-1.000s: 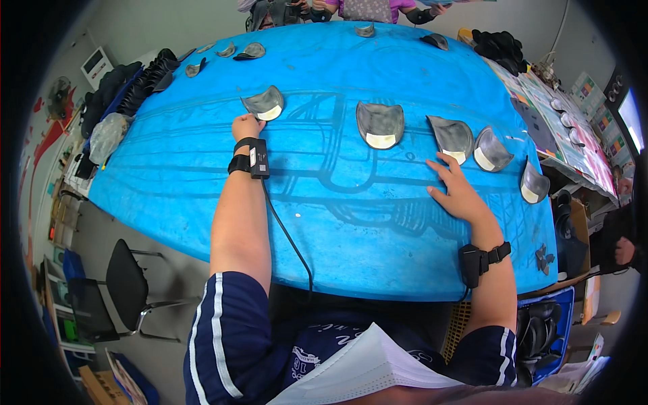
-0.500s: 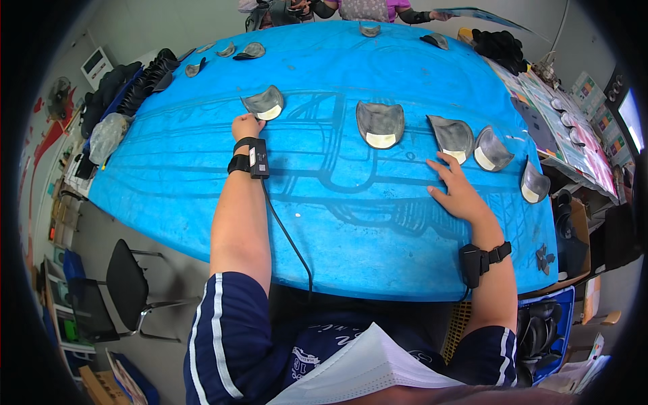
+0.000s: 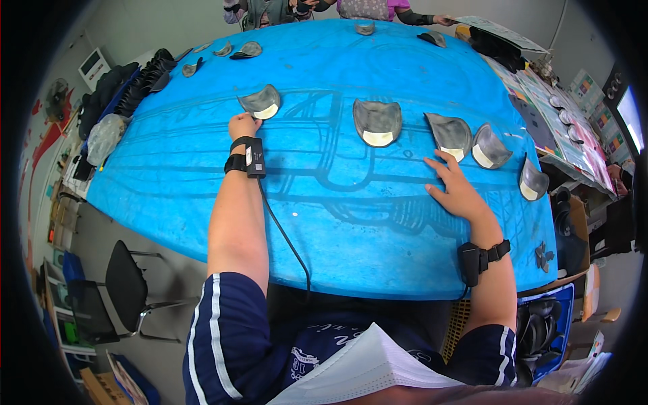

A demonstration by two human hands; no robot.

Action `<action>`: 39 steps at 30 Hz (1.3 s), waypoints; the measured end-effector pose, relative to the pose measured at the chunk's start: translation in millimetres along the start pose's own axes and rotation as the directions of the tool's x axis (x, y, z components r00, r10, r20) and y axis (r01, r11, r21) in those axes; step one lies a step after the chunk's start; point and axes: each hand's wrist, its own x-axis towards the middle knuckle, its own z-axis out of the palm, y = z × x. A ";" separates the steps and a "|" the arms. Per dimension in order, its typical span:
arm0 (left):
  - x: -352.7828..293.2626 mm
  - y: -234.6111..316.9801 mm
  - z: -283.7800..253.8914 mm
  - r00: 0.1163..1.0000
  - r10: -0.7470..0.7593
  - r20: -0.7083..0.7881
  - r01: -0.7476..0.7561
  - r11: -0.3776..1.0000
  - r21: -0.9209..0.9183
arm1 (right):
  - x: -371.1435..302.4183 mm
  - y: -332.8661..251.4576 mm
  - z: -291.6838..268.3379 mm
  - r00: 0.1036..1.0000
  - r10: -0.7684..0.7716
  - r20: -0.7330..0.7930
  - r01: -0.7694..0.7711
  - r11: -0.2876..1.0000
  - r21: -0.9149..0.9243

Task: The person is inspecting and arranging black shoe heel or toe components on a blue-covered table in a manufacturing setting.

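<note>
A: Head view, our only one. Why's the left hand (image 3: 245, 126) parked there?

B: We see it folded narrow against the near edge of the left grey shell (image 3: 262, 102), probably steadying it. Can't tell if it truly grips (fingertips are hidden).

A: And the right hand (image 3: 457, 192)?

B: Spread wide, holding nothing. Fingertips are at the pale patch of the tilted grey shell (image 3: 448, 132); contact unclear. We'd guess it's resting on the blue tabletop (image 3: 378, 260) for support.

A: Layout logic?

B: The middle shell (image 3: 377, 121) sits alone between both hands, pale patch our way, likely so we can see it. Two more, the near-right shell (image 3: 491, 146) and the outer shell (image 3: 532, 181), fan off rightward. Bowed backs probably make them lean.

A: Delta from a second ago?

B: Hands and shells keep their places; our whole view slid slightly. Across the table, the co-worker's flat panel (image 3: 499, 34) has come further into sight, tilted.
</note>
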 end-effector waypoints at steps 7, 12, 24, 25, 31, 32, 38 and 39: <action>-2.8 2.8 0.9 0.999 0.010 -0.037 -0.013 0.995 -0.095 | -0.3 -6.1 -1.9 0.999 0.034 0.020 -0.035 0.999 0.023; -7.9 6.3 1.5 1.000 -0.001 -0.012 0.000 0.999 -0.055 | -0.5 -3.2 -0.8 1.000 0.016 0.007 -0.016 1.000 0.002; -3.7 3.4 1.4 1.000 0.011 -0.003 -0.011 0.996 -0.092 | 0.2 -0.1 0.4 1.000 -0.005 0.000 0.005 1.000 -0.007; -3.4 3.2 1.3 1.000 0.011 -0.003 -0.011 0.996 -0.092 | 0.2 0.3 0.6 1.000 -0.010 -0.002 0.010 1.000 -0.007; -1.3 3.0 -1.1 1.000 0.005 0.006 -0.004 0.997 -0.083 | 0.4 -2.8 -0.8 1.000 0.006 0.012 -0.006 1.000 0.008; -1.9 3.0 -0.5 1.000 0.008 0.006 -0.008 0.997 -0.078 | 0.3 -2.6 -0.9 1.000 0.007 0.012 -0.007 1.000 0.008; -2.7 2.1 1.9 1.000 0.011 -0.008 -0.011 0.996 -0.089 | 0.3 -4.8 -1.8 1.000 0.016 0.015 -0.016 1.000 0.005; -2.5 1.1 3.5 1.000 0.008 -0.010 -0.009 0.996 -0.094 | 0.2 -4.9 -2.3 0.999 0.028 0.020 -0.029 1.000 0.013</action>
